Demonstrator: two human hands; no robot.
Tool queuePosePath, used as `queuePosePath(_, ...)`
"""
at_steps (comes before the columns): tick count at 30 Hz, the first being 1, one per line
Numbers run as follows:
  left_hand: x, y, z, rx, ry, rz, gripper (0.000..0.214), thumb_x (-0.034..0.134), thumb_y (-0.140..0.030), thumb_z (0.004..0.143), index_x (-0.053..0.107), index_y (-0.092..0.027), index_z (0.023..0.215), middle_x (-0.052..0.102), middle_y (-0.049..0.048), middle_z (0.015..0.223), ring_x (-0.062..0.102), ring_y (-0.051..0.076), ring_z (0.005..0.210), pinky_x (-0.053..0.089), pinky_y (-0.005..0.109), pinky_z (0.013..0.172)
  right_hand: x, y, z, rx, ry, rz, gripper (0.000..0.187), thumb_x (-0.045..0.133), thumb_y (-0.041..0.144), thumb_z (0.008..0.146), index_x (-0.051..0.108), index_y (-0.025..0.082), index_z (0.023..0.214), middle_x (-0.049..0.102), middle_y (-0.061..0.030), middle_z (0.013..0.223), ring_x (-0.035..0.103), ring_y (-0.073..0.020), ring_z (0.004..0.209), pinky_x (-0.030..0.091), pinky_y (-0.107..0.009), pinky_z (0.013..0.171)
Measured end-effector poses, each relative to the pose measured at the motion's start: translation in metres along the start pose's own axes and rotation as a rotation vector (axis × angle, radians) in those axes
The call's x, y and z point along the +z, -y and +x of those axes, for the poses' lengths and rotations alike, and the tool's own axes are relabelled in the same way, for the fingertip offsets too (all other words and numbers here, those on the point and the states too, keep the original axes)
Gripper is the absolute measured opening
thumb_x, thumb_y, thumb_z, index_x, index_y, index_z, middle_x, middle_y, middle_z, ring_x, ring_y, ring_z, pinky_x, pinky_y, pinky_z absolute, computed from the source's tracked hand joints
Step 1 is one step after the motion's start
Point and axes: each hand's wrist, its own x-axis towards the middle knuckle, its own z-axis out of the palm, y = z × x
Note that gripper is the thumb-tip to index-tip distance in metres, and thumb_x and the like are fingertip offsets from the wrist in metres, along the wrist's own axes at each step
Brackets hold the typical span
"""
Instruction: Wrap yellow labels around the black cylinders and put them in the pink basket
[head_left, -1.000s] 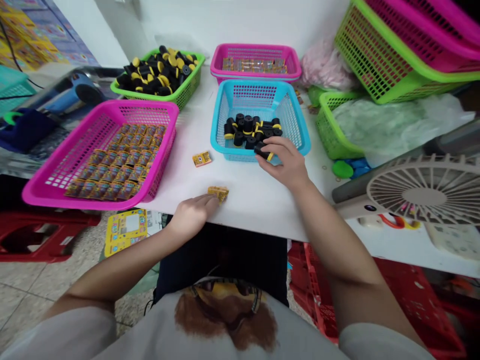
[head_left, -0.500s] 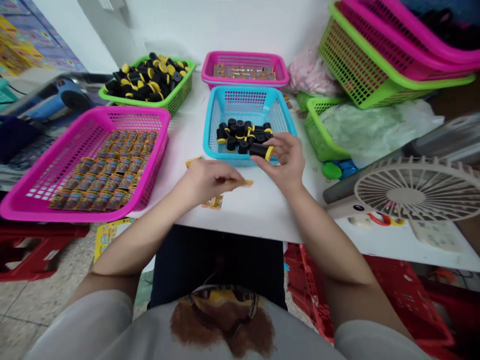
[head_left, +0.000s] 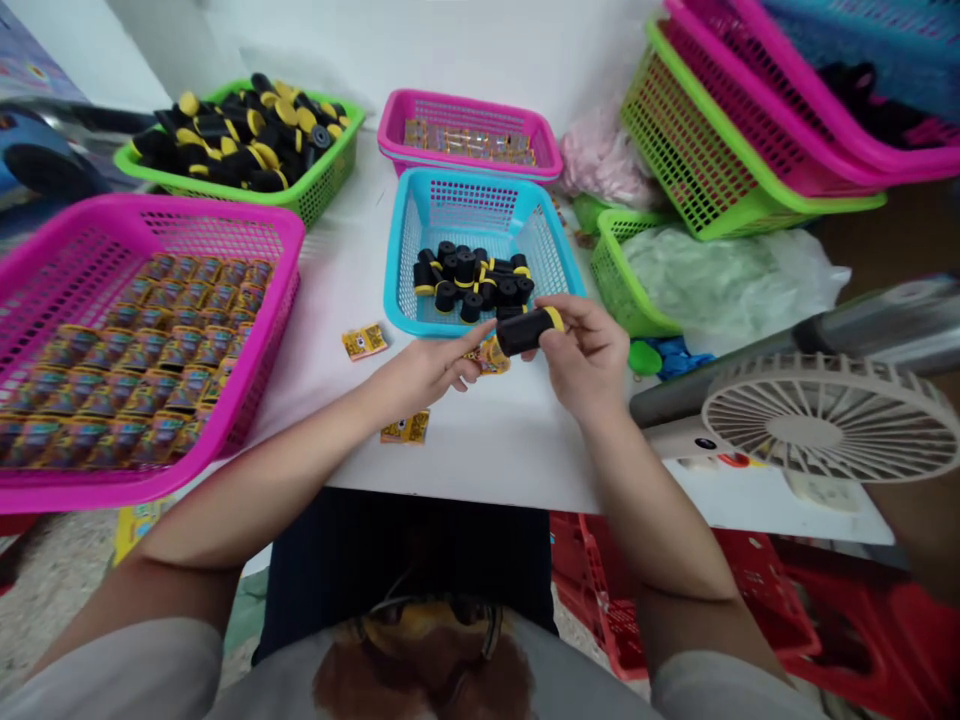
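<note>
Between the thumb and fingers of my right hand (head_left: 589, 350) is a black cylinder with a yellow end cap (head_left: 521, 332), tilted, its black end toward my left hand. My left hand (head_left: 427, 375) pinches a small printed yellow label (head_left: 491, 356) close under that black end; whether the two touch I cannot tell. On the white table lie a printed yellow card (head_left: 364, 342) and another printed card (head_left: 405, 428) near my left forearm. Just behind my hands stands a blue basket (head_left: 397, 310) with several black-and-yellow cylinders in it.
A pink basket (head_left: 289, 290) at left holds rows of wrapped cylinders. Behind it, a green basket (head_left: 334, 175) is heaped with black-and-yellow pieces. Another pink basket (head_left: 390, 150) stands at the back. At right are a small fan (head_left: 806, 430), a plastic bag (head_left: 727, 260) and stacked baskets (head_left: 675, 130).
My right hand has drawn the cylinder toward me, away from over the blue basket. My left hand has brought the label up beside it. The view has shifted slightly.
</note>
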Motion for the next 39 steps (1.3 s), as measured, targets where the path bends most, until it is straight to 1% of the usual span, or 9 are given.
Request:
queuePosePath(5,0.000,-0.003,0.001,0.022,-0.079,0.016,0.064,0.040,-0.012,0.100,0.038,-0.015,0.163,0.080,-0.0003,0.089,0.076,0.010,0.078,0.061,0.021,0.085,0.000,0.003,0.001,0.056,-0.005,0.030,0.041,0.079,0.062,0.083,0.072,0.030,0.106,0.071,0.0024,0.080,0.063,-0.0119,0.055,0.056,-0.028,0.050)
queuePosePath(11,0.000,-0.007,0.002,0.040,-0.220,0.099,0.059,0.040,-0.041,0.110,0.040,-0.013,0.162,0.080,0.0009,0.083,0.073,0.011,0.076,0.057,0.018,0.082,-0.001,-0.003,0.002,0.038,0.017,0.061,0.036,0.079,0.059,0.084,0.074,0.031,0.105,0.071,0.0041,0.078,0.061,-0.0104,0.052,0.055,-0.028,0.051)
queuePosePath(18,0.001,-0.006,0.005,0.136,-0.169,0.086,0.062,0.037,-0.051,0.110,0.044,-0.014,0.160,0.077,0.0002,0.084,0.069,0.009,0.073,0.054,0.016,0.077,-0.003,0.003,0.004,0.073,0.101,-0.018,0.038,0.082,0.057,0.081,0.074,0.029,0.106,0.068,0.0035,0.071,0.061,-0.0112,0.055,0.051,-0.026,0.048)
queuePosePath(23,0.001,-0.008,0.006,0.078,-0.100,0.023,0.058,0.047,-0.048,0.107,0.052,-0.015,0.155,0.077,0.0042,0.096,0.067,0.012,0.075,0.054,0.021,0.073,-0.009,0.007,0.010,0.088,0.234,0.043,0.036,0.089,0.046,0.077,0.074,0.025,0.102,0.071,0.0012,0.087,0.069,-0.0106,0.071,0.061,-0.025,0.065)
queuePosePath(26,0.004,-0.012,0.005,-0.011,-0.054,-0.164,0.077,0.059,-0.051,0.100,0.031,-0.023,0.166,0.078,0.0053,0.105,0.071,0.015,0.081,0.058,0.025,0.072,-0.015,0.012,0.012,0.123,0.353,0.047,0.038,0.094,0.043,0.070,0.076,0.023,0.098,0.073,-0.0017,0.099,0.073,-0.0123,0.079,0.063,-0.026,0.072)
queuePosePath(30,0.006,-0.016,0.001,-0.061,0.039,-0.276,0.105,0.069,-0.053,0.094,0.000,-0.029,0.170,0.078,0.0029,0.097,0.076,0.019,0.085,0.063,0.034,0.079,-0.017,0.018,0.012,0.249,0.513,0.081,0.038,0.097,0.038,0.065,0.078,0.022,0.094,0.076,-0.0006,0.087,0.072,-0.0129,0.074,0.062,-0.027,0.069)
queuePosePath(35,0.006,-0.016,-0.001,-0.023,-0.105,-0.052,0.099,0.072,-0.047,0.094,0.012,-0.025,0.169,0.080,0.0042,0.107,0.077,0.018,0.091,0.063,0.034,0.091,-0.008,0.011,0.009,0.377,0.396,0.068,0.043,0.097,0.046,0.062,0.078,0.021,0.090,0.077,-0.0002,0.078,0.072,-0.0143,0.071,0.062,-0.028,0.066)
queuePosePath(37,0.006,-0.016,0.000,-0.027,-0.190,0.056,0.092,0.072,-0.044,0.093,0.022,-0.022,0.167,0.080,0.0061,0.112,0.077,0.017,0.094,0.063,0.032,0.093,-0.002,0.006,0.007,0.322,0.311,0.032,0.048,0.096,0.052,0.063,0.078,0.021,0.096,0.078,-0.0016,0.085,0.074,-0.0157,0.074,0.065,-0.031,0.069)
queuePosePath(39,0.007,-0.017,0.000,-0.044,-0.257,0.057,0.095,0.073,-0.044,0.093,0.019,-0.022,0.168,0.080,0.0064,0.115,0.078,0.017,0.097,0.063,0.031,0.095,0.002,0.002,0.003,0.155,0.210,-0.055,0.047,0.090,0.055,0.072,0.076,0.024,0.105,0.079,-0.0039,0.099,0.076,-0.0181,0.086,0.067,-0.034,0.077)
